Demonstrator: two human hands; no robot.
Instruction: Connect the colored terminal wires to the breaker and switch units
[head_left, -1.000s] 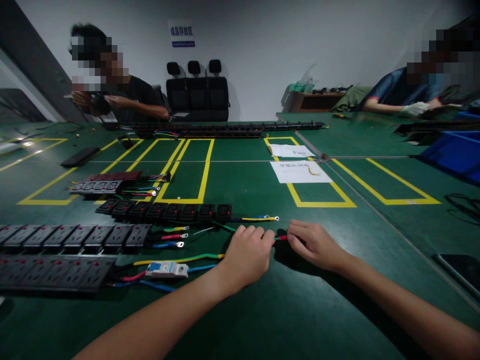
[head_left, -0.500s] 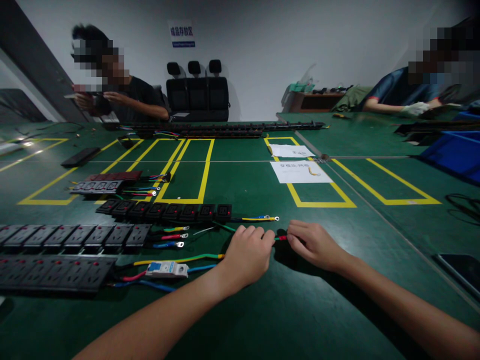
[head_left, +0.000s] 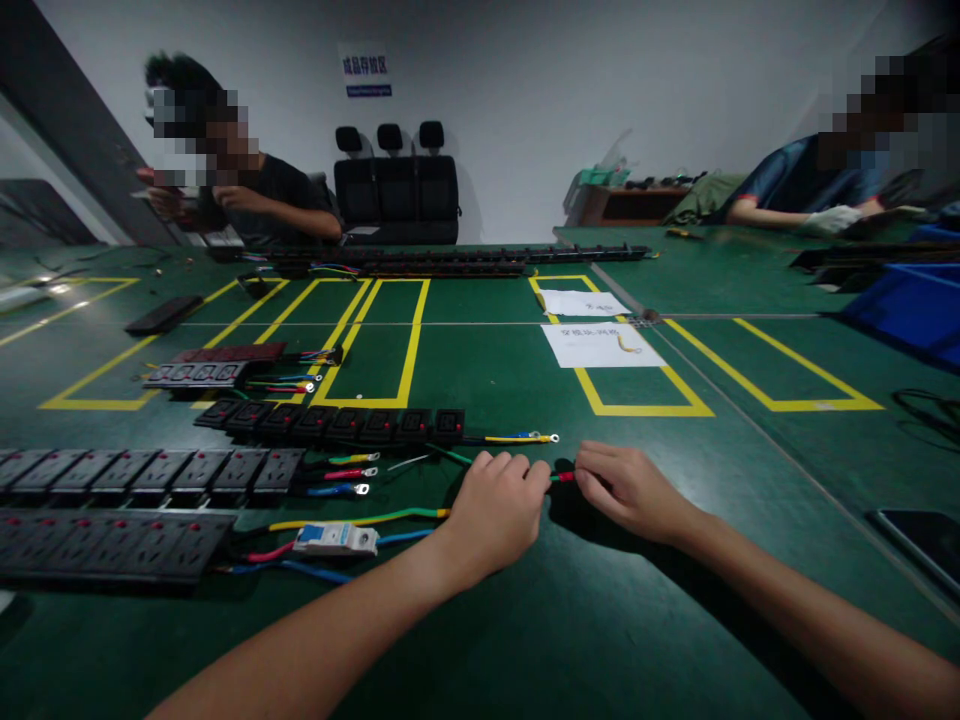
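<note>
Across the near middle of the green workbench (head_left: 480, 650), a thin green wire (head_left: 454, 456) with a red sleeve (head_left: 565, 477) is held between two hands. The wire is gripped in the curled left hand (head_left: 496, 515); the sleeve is pinched by the right hand (head_left: 636, 492), by which the tip is hidden. The short span between the grips is best held straight, with the left grip firm and only light fingertip pressure put on the sleeve. To the left, the near wrist is bordered by a white circuit breaker (head_left: 335, 539) and a yellow-green wire (head_left: 409, 515), which could be snagged by the forearm. Just beyond the knuckles, a ring terminal (head_left: 554, 438) is extended from a black socket strip (head_left: 379, 424). Farther off, a handwritten sheet (head_left: 585, 350) is laid on yellow tape (head_left: 652, 409), and co-workers (head_left: 292, 200) are seen at far left and far right.
</note>
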